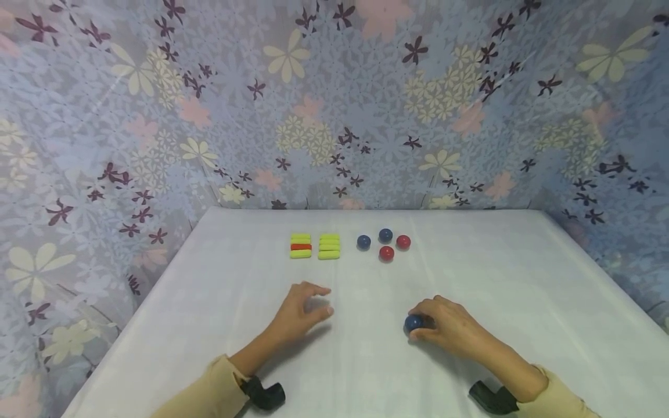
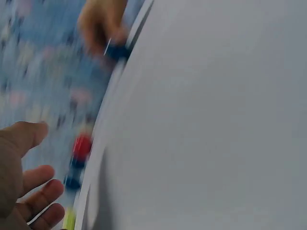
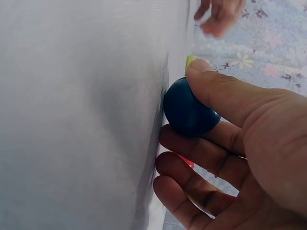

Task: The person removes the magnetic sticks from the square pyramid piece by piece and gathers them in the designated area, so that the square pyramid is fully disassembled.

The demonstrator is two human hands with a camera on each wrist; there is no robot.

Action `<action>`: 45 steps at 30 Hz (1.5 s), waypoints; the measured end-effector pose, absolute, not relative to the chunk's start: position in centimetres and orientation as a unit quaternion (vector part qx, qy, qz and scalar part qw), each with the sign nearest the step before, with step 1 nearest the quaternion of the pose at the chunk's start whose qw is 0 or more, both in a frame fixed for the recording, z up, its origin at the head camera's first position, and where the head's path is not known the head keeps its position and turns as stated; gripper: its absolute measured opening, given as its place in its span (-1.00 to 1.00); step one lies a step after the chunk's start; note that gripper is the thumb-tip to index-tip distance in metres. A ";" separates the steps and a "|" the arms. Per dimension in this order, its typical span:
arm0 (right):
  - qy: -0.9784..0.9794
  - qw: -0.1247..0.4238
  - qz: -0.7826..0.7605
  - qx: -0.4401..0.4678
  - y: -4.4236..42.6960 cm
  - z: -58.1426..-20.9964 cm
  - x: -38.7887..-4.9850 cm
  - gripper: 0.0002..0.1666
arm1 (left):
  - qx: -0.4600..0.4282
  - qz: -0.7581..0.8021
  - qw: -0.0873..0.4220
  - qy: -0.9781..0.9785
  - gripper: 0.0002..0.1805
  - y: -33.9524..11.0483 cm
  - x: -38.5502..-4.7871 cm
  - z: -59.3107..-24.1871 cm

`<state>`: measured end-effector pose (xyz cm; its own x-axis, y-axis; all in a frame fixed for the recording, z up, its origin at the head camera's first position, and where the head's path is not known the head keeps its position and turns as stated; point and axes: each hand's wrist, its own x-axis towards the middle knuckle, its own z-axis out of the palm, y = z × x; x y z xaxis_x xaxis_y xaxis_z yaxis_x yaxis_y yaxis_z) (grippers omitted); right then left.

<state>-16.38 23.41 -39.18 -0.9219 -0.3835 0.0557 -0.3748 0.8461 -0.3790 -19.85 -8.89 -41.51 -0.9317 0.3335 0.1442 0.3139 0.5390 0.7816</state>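
My right hand (image 1: 450, 326) pinches a dark blue ball (image 1: 413, 323) between thumb and fingers, low at the right front of the table. In the right wrist view the ball (image 3: 189, 109) sits under the thumb, against the white surface. My left hand (image 1: 297, 313) hovers over the table left of centre, thumb and fingers apart, holding nothing. Farther back lie two blue balls, one left (image 1: 363, 242) and one behind (image 1: 385, 235), with two red balls, one right (image 1: 403, 242) and one in front (image 1: 387, 253).
Left of the balls are two stacks of short sticks: several yellow-green ones (image 1: 329, 247), and a second stack with a red stick (image 1: 301, 247) between yellow-green ones. A white cloth covers the table (image 1: 251, 348). Flowered fabric (image 1: 334, 104) hangs behind it.
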 end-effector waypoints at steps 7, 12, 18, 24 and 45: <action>0.961 0.016 -0.194 -0.195 23.4 -39.1 -16.5 -0.50 | 0.296 0.389 0.051 0.871 -0.62 -8.2 -14.3 -42.0; 0.958 0.028 -0.206 -0.198 23.5 -39.1 -16.8 -0.49 | 0.306 0.370 0.030 0.876 -0.65 -8.4 -13.7 -42.6; 0.951 0.051 -0.246 -0.178 24.0 -39.1 -18.5 -0.48 | 0.324 0.339 -0.004 0.883 -0.64 -8.2 -13.8 -42.9; 0.947 0.042 -0.307 -0.084 24.2 -39.6 -22.1 -0.46 | 0.321 0.328 -0.006 0.888 -0.65 -8.2 -13.7 -42.9; 0.940 -0.002 -0.341 0.012 23.5 -41.5 -29.3 -0.38 | 0.328 0.333 -0.015 0.884 -0.64 -8.3 -13.6 -43.1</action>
<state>-29.31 23.52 -41.48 -0.9997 0.0242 -0.0037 0.0210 0.7669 -0.6414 -13.61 -8.31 -43.11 -0.7848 0.5692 0.2451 0.5895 0.5636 0.5787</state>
